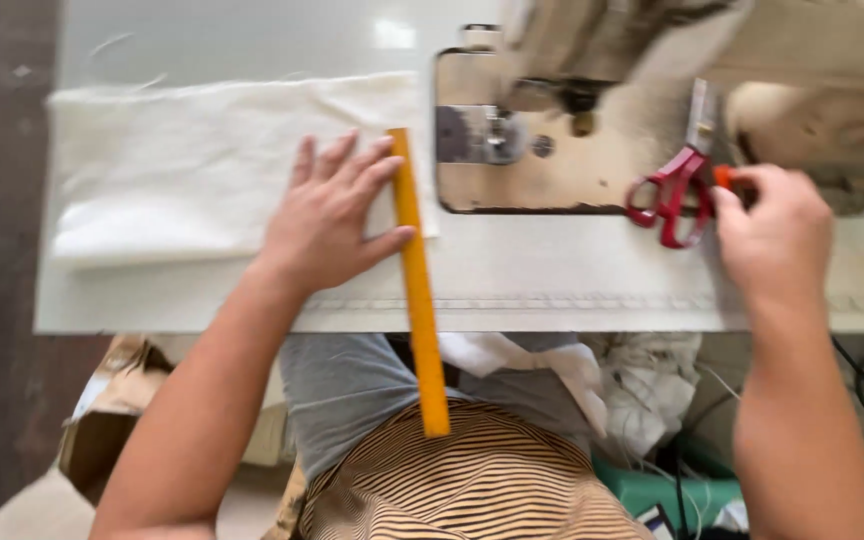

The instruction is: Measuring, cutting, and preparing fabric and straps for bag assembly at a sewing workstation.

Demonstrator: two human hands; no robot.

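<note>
Pressing flat with fingers spread, the left hand [330, 220] pins a long yellow ruler [417, 290] against soft, limp cream fabric [182, 170] on the table [552, 270]. The right hand [774, 235] pinches a small orange object [723, 177] beside red-handled scissors [674, 195]. The ruler looks stiff and light and probably slides on cloth; it is best held mid-length.

Down at your lower left, on the floor beside your left arm, sits a cardboard box [112, 405], brown, crumpled and torn open, with a pale scrap of paper at its top edge. At the bottom edge, right of your lap, a small card [657, 520] shows white with dark marks, too blurred to tell whether it is a label. You have no signs or screens in view.
</note>
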